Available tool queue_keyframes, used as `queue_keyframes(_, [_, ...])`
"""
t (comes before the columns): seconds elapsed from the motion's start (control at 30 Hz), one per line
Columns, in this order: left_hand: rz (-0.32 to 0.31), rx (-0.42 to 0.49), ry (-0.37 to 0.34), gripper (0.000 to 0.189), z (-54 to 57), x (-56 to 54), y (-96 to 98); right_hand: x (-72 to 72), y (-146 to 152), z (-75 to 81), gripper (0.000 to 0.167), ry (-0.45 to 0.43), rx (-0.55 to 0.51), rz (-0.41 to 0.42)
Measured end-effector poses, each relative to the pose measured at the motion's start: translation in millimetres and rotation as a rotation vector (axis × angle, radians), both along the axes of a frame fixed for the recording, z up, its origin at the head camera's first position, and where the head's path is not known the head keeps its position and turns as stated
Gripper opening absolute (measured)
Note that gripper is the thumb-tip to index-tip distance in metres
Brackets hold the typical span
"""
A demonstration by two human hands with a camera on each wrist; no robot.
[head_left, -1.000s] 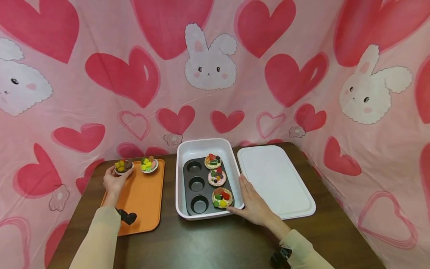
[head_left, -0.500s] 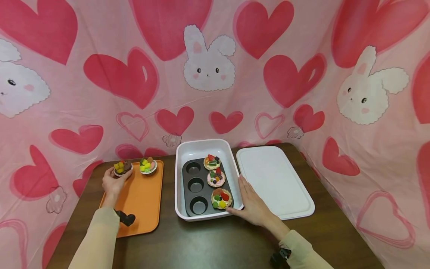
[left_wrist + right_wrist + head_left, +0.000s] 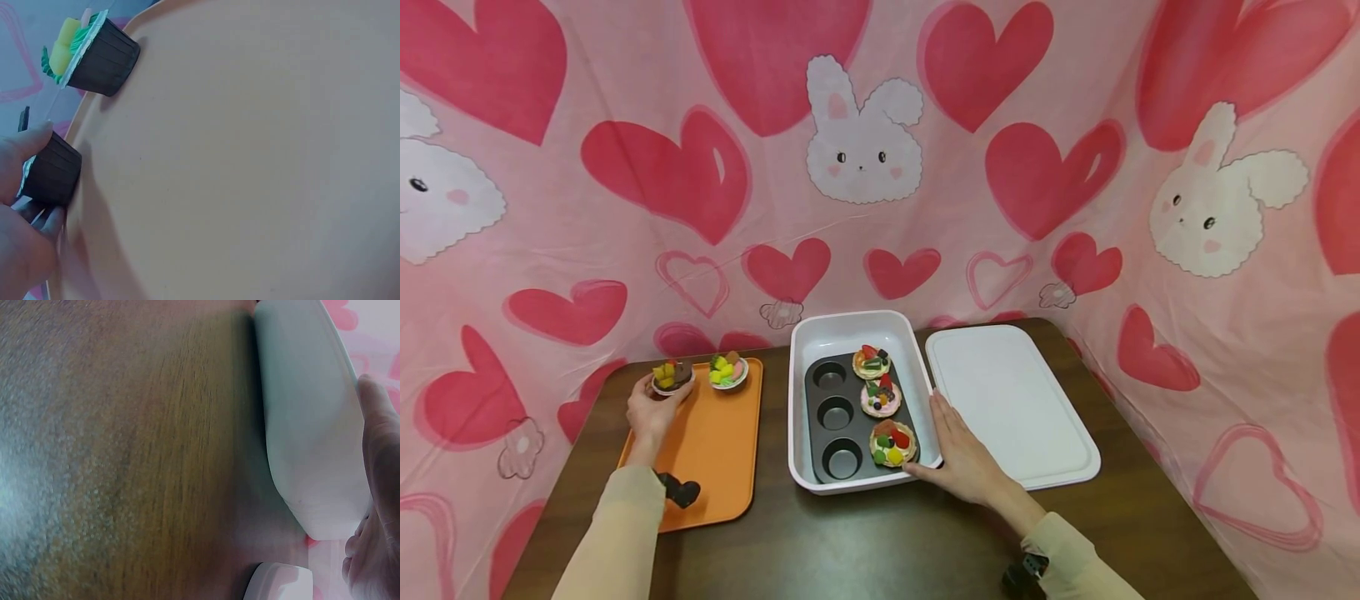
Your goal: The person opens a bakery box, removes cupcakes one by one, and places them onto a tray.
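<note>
With our left hand [image 3: 652,417] we are pinching a dark cupcake [image 3: 673,377] at the far left corner of the orange tray [image 3: 715,454], the thumb hiding part of its rim. Our right hand [image 3: 964,454], fingers extended, is resting against the white bin's [image 3: 797,392] near right corner, while the right wrist view is cutting off most of the white board [image 3: 1011,404].
</note>
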State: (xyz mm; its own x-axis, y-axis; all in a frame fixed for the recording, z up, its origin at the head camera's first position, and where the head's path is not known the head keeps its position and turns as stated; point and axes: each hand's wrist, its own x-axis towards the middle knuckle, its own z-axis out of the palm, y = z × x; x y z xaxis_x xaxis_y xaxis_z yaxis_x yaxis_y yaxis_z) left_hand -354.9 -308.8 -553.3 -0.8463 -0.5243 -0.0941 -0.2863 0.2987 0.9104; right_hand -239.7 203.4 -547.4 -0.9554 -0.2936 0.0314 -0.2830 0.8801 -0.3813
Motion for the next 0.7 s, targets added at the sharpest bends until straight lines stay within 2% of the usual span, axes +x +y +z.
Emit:
queue_keyframes(0.07, [-0.009,-0.032,0.002,0.084,-0.4,0.6,-0.7,0.1,-0.2,0.0,0.126,0.004,0.003,0.0])
queue_keyframes(0.17, [-0.028,-0.128,0.015,0.082,-1.6,1.9,-1.8,0.3,-0.2,0.2,0.126,0.008,0.002,0.001])
queue_keyframes(0.37, [-0.113,-0.424,0.052,0.072,-7.1,2.5,-6.8,0.6,0.3,0.1,0.125,0.016,0.005,0.002])
queue_keyframes(0.5, [-0.164,-0.549,0.002,0.075,-6.1,4.8,-8.5,1.0,0.6,-0.7,0.125,0.017,-0.001,0.005])
queue_keyframes(0.6, [-0.226,-0.616,-0.073,0.087,-1.5,6.5,-9.6,1.1,1.0,-1.4,0.125,0.018,-0.001,0.005])
queue_keyframes(0.7, [-0.278,-0.668,-0.104,0.097,3.2,6.8,-9.8,1.1,1.3,-1.6,0.125,0.019,0.002,0.005])
